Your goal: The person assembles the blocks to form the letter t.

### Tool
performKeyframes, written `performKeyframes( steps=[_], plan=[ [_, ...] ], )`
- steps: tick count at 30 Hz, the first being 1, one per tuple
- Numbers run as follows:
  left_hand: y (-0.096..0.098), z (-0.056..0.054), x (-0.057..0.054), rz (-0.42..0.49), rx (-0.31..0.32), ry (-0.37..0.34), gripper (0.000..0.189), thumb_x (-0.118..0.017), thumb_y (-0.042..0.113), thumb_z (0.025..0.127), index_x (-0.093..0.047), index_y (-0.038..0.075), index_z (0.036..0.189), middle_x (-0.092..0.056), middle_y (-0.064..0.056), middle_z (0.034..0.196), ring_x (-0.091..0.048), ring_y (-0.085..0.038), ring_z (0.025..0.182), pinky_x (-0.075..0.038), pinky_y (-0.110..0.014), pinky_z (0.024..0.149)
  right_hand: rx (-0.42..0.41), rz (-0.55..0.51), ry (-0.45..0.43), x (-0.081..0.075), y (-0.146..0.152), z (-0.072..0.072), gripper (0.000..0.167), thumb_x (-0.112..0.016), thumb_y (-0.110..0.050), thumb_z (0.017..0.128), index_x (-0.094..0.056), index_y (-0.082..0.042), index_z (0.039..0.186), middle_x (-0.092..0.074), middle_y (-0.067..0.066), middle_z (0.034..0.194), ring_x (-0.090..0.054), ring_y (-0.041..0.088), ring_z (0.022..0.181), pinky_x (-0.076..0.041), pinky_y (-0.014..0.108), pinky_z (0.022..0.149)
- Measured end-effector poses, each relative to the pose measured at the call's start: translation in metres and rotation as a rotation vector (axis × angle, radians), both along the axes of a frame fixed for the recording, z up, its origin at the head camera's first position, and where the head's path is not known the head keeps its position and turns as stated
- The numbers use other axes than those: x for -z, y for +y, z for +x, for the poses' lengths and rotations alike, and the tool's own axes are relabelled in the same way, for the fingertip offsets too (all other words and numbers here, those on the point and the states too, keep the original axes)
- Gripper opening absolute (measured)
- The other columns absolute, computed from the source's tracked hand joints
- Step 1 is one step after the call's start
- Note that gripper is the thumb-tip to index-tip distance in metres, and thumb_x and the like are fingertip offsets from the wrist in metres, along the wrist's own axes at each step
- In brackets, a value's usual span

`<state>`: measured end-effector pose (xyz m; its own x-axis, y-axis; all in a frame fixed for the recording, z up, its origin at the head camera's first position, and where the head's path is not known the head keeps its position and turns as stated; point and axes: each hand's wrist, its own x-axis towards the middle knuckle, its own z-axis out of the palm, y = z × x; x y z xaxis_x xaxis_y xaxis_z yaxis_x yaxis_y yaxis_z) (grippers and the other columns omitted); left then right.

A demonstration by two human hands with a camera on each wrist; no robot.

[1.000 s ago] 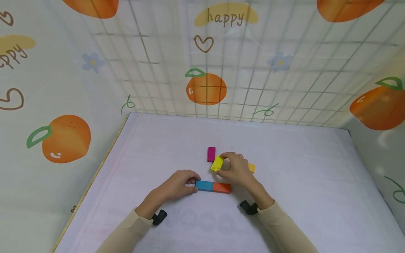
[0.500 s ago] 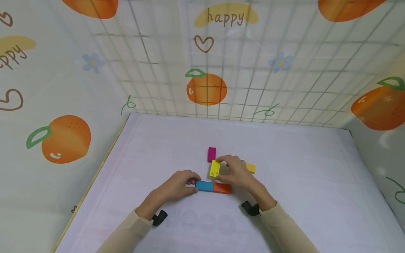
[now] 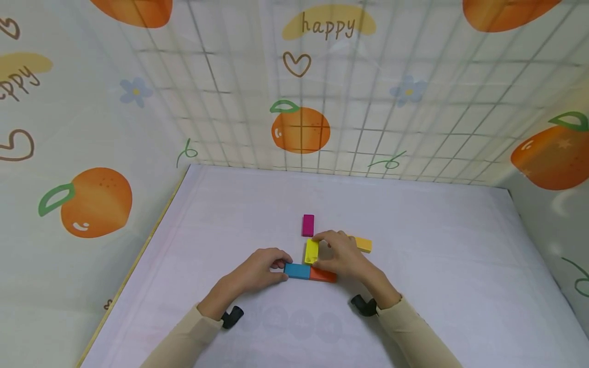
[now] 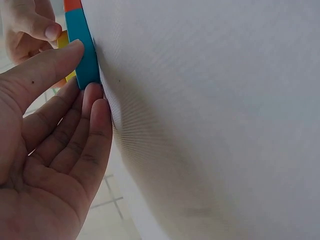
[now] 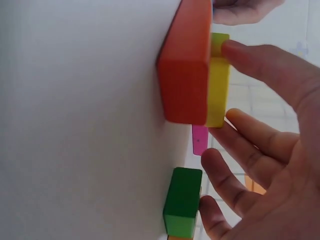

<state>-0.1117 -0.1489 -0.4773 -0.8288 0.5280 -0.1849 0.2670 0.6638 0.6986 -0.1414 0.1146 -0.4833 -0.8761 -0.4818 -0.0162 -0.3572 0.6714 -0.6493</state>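
A blue block (image 3: 297, 271) and an orange-red block (image 3: 323, 275) lie end to end in a row on the white table. My left hand (image 3: 262, 268) pinches the free end of the blue block between thumb and fingers, seen close in the left wrist view. With thumb and fingertips, my right hand (image 3: 345, 255) grips a yellow block (image 3: 311, 251), which points away from me. The yellow block's near end is right at the row's far edge, close to the joint. In the right wrist view it shows just past the orange-red block (image 5: 185, 90).
Beyond the yellow block lies a magenta block (image 3: 308, 225). A light orange block (image 3: 363, 245) sits to the right, partly behind my right hand. A green block (image 5: 183, 200) shows only in the right wrist view. Printed curtains (image 3: 221, 102) stand behind the table.
My right hand has brought the yellow block toward me, down to the row, and turned it from slanted to nearly straight. The left hand stays on the blue block.
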Motion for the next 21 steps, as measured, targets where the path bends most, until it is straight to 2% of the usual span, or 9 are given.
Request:
performKeyframes(
  steps=[21],
  plan=[
    [-0.0012, -0.0020, 0.0027, -0.006, 0.001, -0.001, 0.035, -0.079, 0.018, 0.088, -0.068, 0.013, 0.121, -0.063, 0.008, 0.104, -0.056, -0.012, 0.093, -0.051, -0.026, 0.084, -0.022, 0.054, 0.006, 0.0014, -0.0011, -0.0018, 0.057, -0.085, -0.031, 0.080, -0.063, -0.016, 0.130, -0.062, -0.003, 0.128, -0.049, 0.021, 0.109, -0.034, 0.044, 0.089]
  ],
)
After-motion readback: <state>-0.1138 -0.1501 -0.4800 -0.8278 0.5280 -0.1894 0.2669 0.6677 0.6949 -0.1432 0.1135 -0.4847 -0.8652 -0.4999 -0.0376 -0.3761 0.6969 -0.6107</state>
